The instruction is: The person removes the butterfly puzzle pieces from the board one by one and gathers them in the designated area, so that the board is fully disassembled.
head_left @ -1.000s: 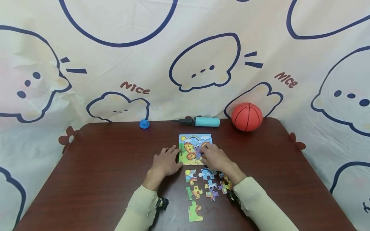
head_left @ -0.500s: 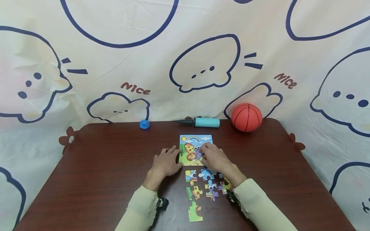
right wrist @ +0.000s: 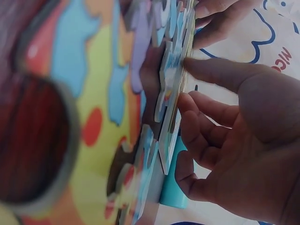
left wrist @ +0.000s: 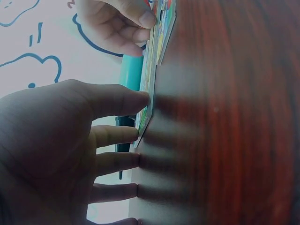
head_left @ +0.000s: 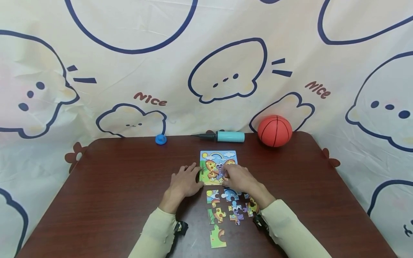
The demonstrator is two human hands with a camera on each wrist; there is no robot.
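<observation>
A butterfly puzzle board (head_left: pixel 206 156) lies flat near the middle of the table. My left hand (head_left: pixel 186 180) is at its left side; in the left wrist view its thumb and forefinger (left wrist: pixel 124 135) touch the board's edge, fingers spread and straight. Over the lower right of the board is my right hand (head_left: pixel 241 177), thumb and bent fingers reaching down to its surface. What lies under these fingertips is hidden; I cannot tell if they pinch a piece. Loose jigsaw pieces (head_left: pixel 218 238) lie below the board, some partly behind the right wrist.
Along the table's (head_left: pixel 122 186) back edge are a small blue round object (head_left: pixel 161 139), a turquoise hand pump (head_left: pixel 230 137) with a black nozzle, and an orange-red toy basketball (head_left: pixel 275 131). A cloth backdrop (head_left: pixel 226 21) with cartoon drawings hangs behind.
My right hand has shifted slightly down on the board, and more of the butterfly's right wing shows above it. My left hand has stayed in place, as have the loose pieces.
</observation>
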